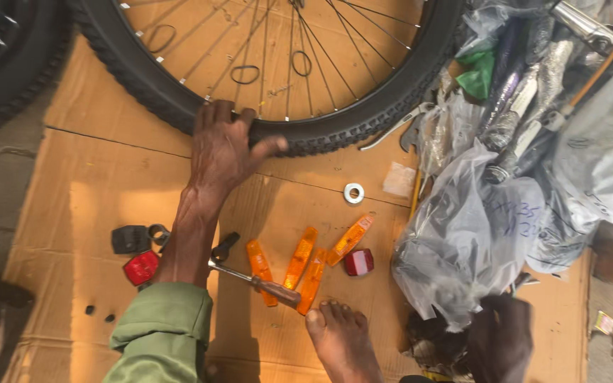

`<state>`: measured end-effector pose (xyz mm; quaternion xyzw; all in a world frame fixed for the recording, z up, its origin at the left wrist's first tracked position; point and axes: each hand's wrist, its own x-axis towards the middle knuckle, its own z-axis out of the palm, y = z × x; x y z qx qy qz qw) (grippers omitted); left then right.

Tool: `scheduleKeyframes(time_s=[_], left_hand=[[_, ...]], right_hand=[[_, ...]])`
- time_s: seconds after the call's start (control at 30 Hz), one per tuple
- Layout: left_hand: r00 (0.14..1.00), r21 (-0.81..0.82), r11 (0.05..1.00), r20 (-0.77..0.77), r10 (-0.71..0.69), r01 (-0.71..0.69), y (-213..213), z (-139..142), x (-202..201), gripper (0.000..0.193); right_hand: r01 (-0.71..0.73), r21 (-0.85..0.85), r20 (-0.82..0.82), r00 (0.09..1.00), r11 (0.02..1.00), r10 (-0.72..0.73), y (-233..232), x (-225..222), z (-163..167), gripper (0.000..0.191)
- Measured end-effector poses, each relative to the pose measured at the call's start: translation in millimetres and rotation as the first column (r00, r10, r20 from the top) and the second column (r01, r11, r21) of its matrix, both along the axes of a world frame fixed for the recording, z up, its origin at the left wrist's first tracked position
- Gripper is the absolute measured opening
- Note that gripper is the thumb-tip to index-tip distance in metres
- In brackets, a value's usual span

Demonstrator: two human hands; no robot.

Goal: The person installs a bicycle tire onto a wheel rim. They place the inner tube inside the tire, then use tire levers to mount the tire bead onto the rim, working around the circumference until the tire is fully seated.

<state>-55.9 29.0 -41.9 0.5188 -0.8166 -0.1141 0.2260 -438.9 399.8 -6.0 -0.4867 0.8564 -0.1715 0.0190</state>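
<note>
One hand (225, 145), the person's left by the green sleeve (164, 330) it comes from, presses on the knobby black tyre of a spoked bicycle wheel (179, 85) lying flat on the cardboard sheet (94, 184) at the far side of the scene; the fingers curl over the tyre's near edge and the thumb stretches out to the right along the tread, so the grip is a loose, open-palmed hold rather than a tight clasp. The other hand is not clearly in view; a dark blurred shape at the near right may be it, and I cannot tell what it does. With only a light hold on the rubber, the wheel could slide or pivot on the smooth cardboard if pushed sideways. Fingertips near the thin spokes could get pinched if the rim turns. Small black rubber rings (245, 74) lie loose inside the rim and could be dragged off or lost beneath it. Nearer, a wooden-handled hammer (257, 280) lies just beside four orange reflectors (301, 257), a red reflector (358, 262) and a bare foot (338, 340); a shift of the foot could crack the plastic or knock the hammer. A white washer (353, 193) sits alone close to crumpled plastic bags (462, 241) and might roll under them.
</note>
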Motion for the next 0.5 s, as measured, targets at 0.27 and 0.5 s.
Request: scheduleKeyframes(time_s=[0.27, 0.5], left_hand=[[0.987, 0.108, 0.994, 0.158, 0.013, -0.030, 7.5, 4.9, -20.0, 0.088], [0.985, 0.033, 0.997, 0.158, 0.070, -0.076, 17.9, 11.4, -51.0, 0.076]], right_hand=[[-0.217, 0.422, 0.013, 0.972, 0.880, 0.234, 16.3, -17.2, -32.5, 0.035], [-0.406, 0.150, -0.184, 0.884, 0.901, 0.429, -43.1, -15.3, -4.1, 0.022]])
